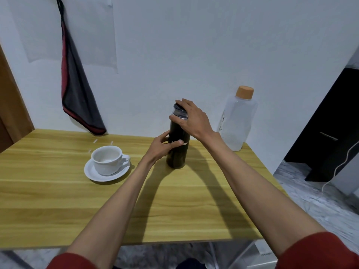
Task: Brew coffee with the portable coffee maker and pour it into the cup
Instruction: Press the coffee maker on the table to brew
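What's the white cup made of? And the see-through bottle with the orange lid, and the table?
The white cup looks like glazed ceramic: smooth, opaque, softly shiny. The water bottle seems frosted plastic, since the wall shows hazily through it; its orange cap looks matte, maybe plastic. The table shows wood grain in yellow-brown bands, though it could be printed laminate.

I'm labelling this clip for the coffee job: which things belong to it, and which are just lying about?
Job: portable coffee maker, held by left hand and right hand; white cup on saucer.
Lying about: plastic bottle with orange cap; hanging grey-and-red cloth.
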